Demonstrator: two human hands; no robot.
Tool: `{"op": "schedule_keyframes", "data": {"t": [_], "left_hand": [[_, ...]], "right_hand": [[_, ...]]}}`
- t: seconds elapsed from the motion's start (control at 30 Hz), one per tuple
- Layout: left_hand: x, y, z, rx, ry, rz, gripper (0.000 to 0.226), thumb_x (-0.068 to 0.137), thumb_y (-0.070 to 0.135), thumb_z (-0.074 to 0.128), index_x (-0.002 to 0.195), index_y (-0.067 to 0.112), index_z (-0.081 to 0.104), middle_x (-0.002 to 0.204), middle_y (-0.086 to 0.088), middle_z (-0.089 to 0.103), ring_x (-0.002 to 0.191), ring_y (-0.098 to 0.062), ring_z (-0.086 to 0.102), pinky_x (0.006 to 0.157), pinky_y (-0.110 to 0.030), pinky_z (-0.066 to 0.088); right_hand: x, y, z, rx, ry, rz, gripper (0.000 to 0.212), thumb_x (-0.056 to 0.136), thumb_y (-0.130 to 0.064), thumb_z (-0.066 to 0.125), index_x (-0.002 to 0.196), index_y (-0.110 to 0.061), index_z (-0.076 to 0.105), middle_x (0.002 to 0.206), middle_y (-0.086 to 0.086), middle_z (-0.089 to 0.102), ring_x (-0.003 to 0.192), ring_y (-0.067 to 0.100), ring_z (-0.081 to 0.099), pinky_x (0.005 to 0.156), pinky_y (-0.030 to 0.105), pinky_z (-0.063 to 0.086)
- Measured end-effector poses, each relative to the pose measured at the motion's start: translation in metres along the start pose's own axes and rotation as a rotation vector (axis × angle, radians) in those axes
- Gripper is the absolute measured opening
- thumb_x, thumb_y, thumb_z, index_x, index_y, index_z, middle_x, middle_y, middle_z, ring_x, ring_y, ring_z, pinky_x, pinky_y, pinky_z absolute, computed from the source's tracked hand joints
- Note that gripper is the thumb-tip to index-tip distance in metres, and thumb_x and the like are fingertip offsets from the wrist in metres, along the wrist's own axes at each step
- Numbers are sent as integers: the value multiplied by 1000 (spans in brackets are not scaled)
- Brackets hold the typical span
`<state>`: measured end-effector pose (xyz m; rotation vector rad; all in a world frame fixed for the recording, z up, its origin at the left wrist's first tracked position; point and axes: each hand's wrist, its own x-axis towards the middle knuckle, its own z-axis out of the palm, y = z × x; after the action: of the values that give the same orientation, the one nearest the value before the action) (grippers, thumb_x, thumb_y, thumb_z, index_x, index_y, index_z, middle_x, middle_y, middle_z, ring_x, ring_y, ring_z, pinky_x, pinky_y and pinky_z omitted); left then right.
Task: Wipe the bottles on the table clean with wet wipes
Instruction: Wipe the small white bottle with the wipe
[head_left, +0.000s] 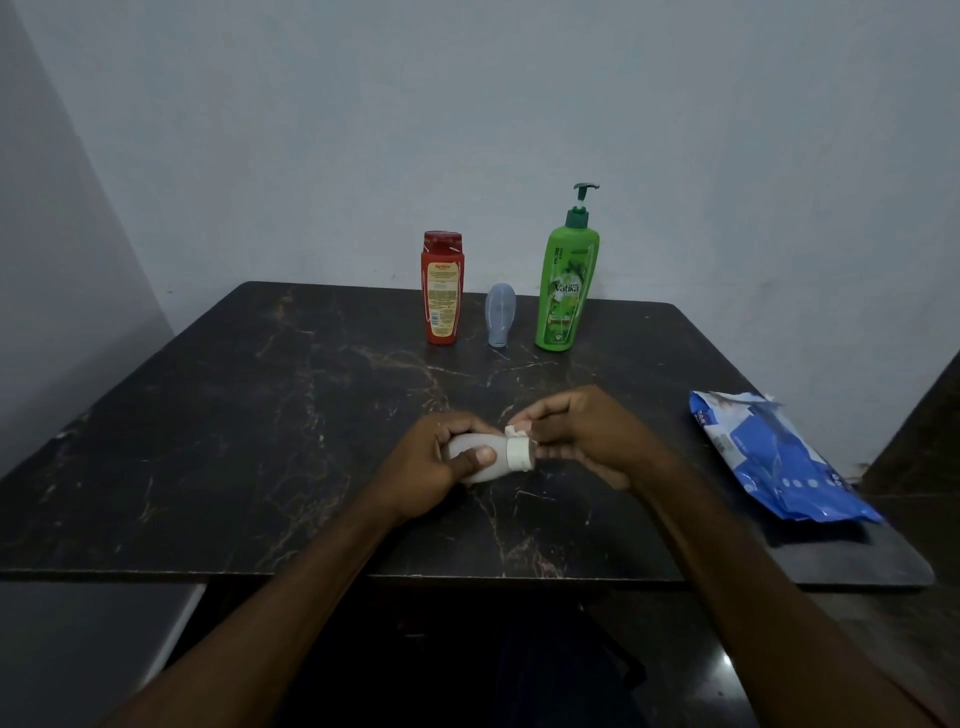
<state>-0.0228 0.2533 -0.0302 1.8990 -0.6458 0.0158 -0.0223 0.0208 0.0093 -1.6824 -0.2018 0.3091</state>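
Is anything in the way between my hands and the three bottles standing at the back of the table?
Nothing visible. Only tabletop lies between your left hand and right hand and the red bottle, grey bottle and green pump bottle; the wipes pack lies off right.

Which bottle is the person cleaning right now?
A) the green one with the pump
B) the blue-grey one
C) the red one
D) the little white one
D: the left hand grips the little white bottle while the right hand pinches a wipe against its cap; the red bottle, blue-grey bottle and green pump bottle stand untouched at the back of the table.
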Motion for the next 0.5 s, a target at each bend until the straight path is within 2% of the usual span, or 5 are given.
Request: {"op": "schedule_keyframes", "data": {"t": [0.1, 0.23, 0.3, 0.4, 0.5], "left_hand": [[0, 2, 1, 26, 2, 15, 25, 90, 28, 66, 110, 16, 75, 102, 7, 74, 96, -13, 69, 80, -28, 53], [0, 3, 1, 19, 35, 41, 21, 91, 28, 65, 107, 16, 73, 98, 9, 72, 89, -9, 67, 74, -21, 51], [0, 3, 0, -41, 89, 24, 19, 92, 30, 64, 105, 16, 70, 98, 5, 70, 86, -9, 65, 72, -26, 50], [0, 3, -2, -81, 95, 20, 21, 94, 29, 64, 108, 15, 67, 106, 1, 70, 96, -18, 67, 81, -37, 56], [-1, 2, -3, -179, 85, -16, 23, 93, 27, 63, 111, 12, 64, 110, -3, 69, 100, -18, 65, 82, -32, 54]], "right_hand": [[-3, 7, 3, 214, 15, 90, 21, 89, 7, 57, 95, -1, 76, 100, 17, 75, 82, 19, 70, 70, 26, 59], [-10, 11, 9, 427, 40, 182, 24, 91, 12, 49, 104, 5, 69, 98, 22, 73, 78, 22, 71, 65, 25, 59], [-17, 12, 19, 490, 7, 224, 26, 90, 14, 48, 103, 5, 68, 96, 23, 74, 76, 24, 73, 62, 25, 59], [-29, 14, 30, 524, -22, 168, 30, 87, 15, 52, 88, 0, 77, 94, 20, 75, 76, 26, 74, 62, 25, 59], [-41, 8, 26, 419, 114, 17, 26, 87, 9, 59, 82, -6, 79, 95, 18, 76, 76, 24, 74, 62, 23, 58]]}}
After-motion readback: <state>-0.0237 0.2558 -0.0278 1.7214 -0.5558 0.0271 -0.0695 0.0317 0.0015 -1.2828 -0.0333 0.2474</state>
